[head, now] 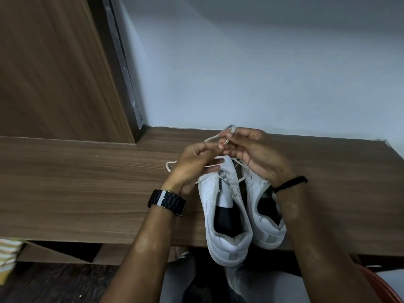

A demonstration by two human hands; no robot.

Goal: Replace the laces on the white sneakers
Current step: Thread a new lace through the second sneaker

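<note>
Two white sneakers stand side by side on the wooden table, heels toward me and hanging slightly over the front edge: the left sneaker (225,213) and the right sneaker (262,215). A white lace (229,129) loops above their toes. My left hand (192,167) and my right hand (255,156) meet over the toes, and both pinch the lace between fingertips. Another stretch of lace (169,166) trails out to the left of my left hand. Loose lace also crosses the left sneaker's eyelets. The toes are hidden under my hands.
The wooden table (87,189) runs left and right, against a pale wall (262,73) behind. A wooden panel (54,66) rises at the back left. A striped cloth (7,252) lies low at the left edge, and a red chair rim (382,285) shows at lower right.
</note>
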